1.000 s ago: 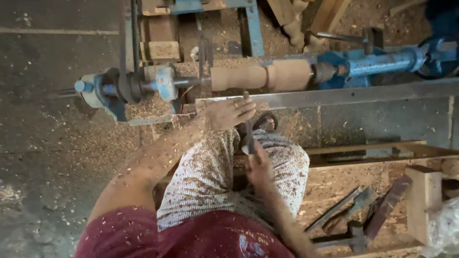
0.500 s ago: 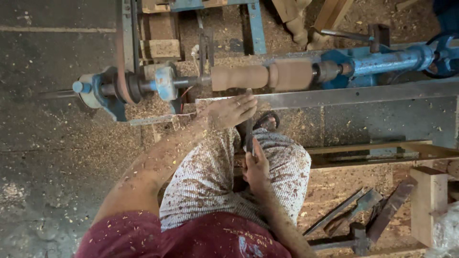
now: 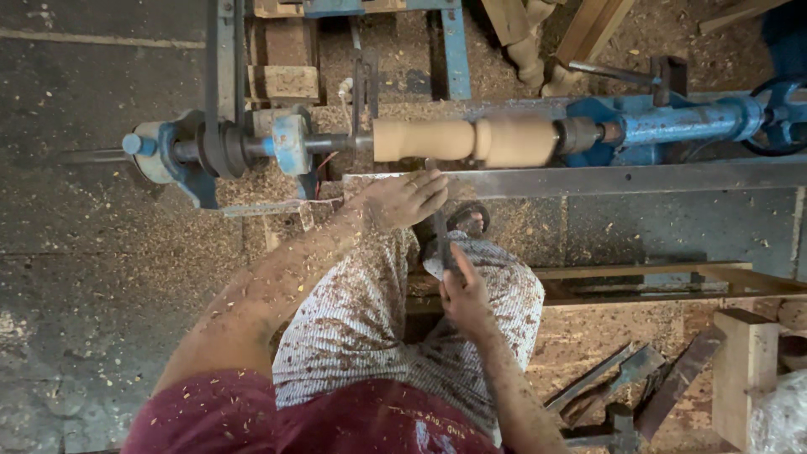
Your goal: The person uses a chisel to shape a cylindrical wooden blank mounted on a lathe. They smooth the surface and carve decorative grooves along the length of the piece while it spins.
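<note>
A pale wooden spindle is mounted crosswise in a blue lathe. Just in front of it runs a long grey metal tool rest. My left hand lies on the rest below the spindle's left half, fingers pressing down on a dark turning chisel. My right hand grips the chisel's handle lower down, over my knee. The chisel's tip points up at the spindle and is partly hidden by my left fingers. Sawdust coats both forearms.
The lathe's headstock and pulley stand at the left. Wood blocks and turned pieces lie behind the lathe. Flat metal tools and a wood block sit at the lower right. Shavings cover the floor.
The view has shifted slightly. Both hands keep their grip on the chisel at the rest, with the left hand edging a little along it.
</note>
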